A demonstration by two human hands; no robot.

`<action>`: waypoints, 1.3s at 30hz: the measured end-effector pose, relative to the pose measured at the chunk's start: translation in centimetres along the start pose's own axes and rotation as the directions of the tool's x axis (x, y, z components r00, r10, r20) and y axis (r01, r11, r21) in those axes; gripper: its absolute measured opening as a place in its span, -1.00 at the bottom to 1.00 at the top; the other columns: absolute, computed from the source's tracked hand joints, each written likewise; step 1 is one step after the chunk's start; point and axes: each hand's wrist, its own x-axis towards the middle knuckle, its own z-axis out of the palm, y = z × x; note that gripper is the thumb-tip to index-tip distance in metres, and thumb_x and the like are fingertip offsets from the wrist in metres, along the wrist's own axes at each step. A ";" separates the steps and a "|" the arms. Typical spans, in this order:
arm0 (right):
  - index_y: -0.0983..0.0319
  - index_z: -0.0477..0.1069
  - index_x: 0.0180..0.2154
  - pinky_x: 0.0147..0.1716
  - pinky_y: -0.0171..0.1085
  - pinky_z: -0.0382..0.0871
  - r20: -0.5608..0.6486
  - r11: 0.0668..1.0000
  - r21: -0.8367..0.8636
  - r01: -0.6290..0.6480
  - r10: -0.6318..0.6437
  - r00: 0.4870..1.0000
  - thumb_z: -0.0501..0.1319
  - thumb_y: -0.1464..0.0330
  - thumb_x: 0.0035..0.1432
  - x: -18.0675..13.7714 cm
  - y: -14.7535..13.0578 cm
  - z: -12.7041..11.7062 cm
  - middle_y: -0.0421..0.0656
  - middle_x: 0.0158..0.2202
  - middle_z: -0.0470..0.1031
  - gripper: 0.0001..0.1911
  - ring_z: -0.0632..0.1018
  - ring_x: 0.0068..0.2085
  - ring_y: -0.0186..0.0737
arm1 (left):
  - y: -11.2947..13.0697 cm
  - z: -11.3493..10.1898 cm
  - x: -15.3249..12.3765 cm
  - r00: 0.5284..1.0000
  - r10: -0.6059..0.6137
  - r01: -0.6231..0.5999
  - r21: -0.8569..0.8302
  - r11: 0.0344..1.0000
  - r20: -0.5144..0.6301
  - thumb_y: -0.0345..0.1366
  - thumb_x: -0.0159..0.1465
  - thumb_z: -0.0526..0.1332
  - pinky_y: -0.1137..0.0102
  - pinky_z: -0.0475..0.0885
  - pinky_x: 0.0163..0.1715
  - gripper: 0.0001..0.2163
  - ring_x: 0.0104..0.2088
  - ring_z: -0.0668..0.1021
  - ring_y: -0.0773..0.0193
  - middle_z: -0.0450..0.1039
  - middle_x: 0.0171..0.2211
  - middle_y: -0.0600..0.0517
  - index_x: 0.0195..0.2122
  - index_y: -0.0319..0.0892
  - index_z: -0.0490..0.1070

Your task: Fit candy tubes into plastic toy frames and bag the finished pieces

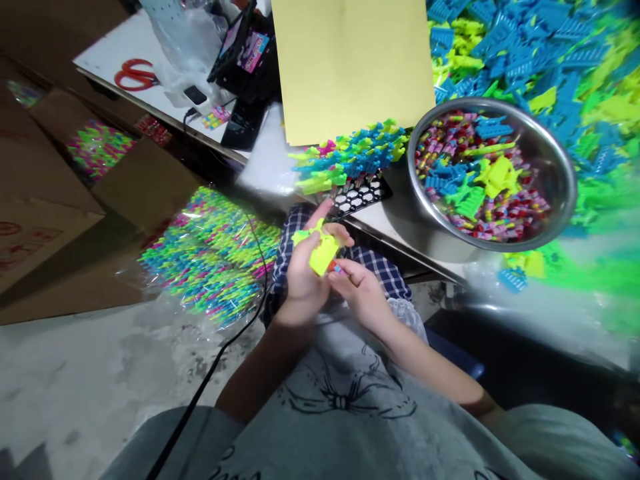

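Just above the lap, the left hand is clasping a neon yellow plastic toy piece in curled fingers, while the right hand is pinching a small red-and-blue bit against the toy's lower end. Farther off on the white tabletop, a black mesh tray is carrying a row of green, blue and pink toys, and a round steel bowl of colourful pieces is sitting beside it.

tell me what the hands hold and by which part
The left hand grips a yellow toy around its lower half. The right hand pinches a small reddish piece by its end, against the toy's bottom.
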 end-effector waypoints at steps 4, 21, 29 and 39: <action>0.21 0.42 -0.18 -0.18 -0.27 0.32 0.050 0.999 -0.008 0.049 -0.048 0.998 0.22 0.22 0.03 -0.2 0.3 -0.5 -0.17 -0.26 0.51 -0.69 0.47 -0.22 -0.25 | 0.2 0.0 0.0 0.995 -0.084 0.080 -0.083 0.993 -0.047 -0.25 0.21 -0.01 0.40 0.38 -0.23 -0.59 -0.33 0.50 0.30 0.39 -0.38 0.05 0.09 -0.17 0.19; 0.24 0.34 -0.36 -0.61 -0.40 0.08 0.150 0.997 -0.049 0.058 -0.050 0.987 0.04 0.14 0.17 0.2 0.4 -1.8 -0.35 -0.69 0.15 -0.70 0.18 -0.63 -0.44 | 0.0 0.0 0.9 0.952 -0.113 0.107 -0.036 0.994 -0.285 -0.25 0.16 0.07 0.45 0.47 -0.34 -0.70 -0.17 0.52 0.20 0.45 -0.34 -0.01 -0.09 -0.17 0.34; 0.20 0.23 -0.38 -0.75 -0.46 -0.03 0.202 0.943 0.245 -0.226 0.179 0.963 0.15 0.15 0.10 -0.4 -0.3 -1.7 -0.41 -0.75 0.11 -0.75 0.09 -0.73 -0.49 | -0.2 0.3 0.8 0.985 -0.061 0.057 -0.033 0.998 -0.160 -0.22 0.19 0.07 0.38 0.38 -0.09 -0.69 -0.25 0.53 0.30 0.47 -0.35 0.02 -0.06 -0.17 0.34; 0.23 0.32 -0.41 -0.73 -0.43 -0.09 0.104 0.959 0.241 -0.152 0.130 0.986 0.15 0.15 0.09 -1.0 -0.5 -1.2 -0.39 -0.69 0.01 -0.73 0.03 -0.70 -0.50 | 0.4 1.2 -0.6 0.993 -0.100 0.102 0.035 0.994 -0.058 -0.31 0.19 0.10 0.62 0.37 -0.53 -0.70 -0.27 0.53 0.34 0.38 -0.39 0.09 -0.03 -0.09 0.31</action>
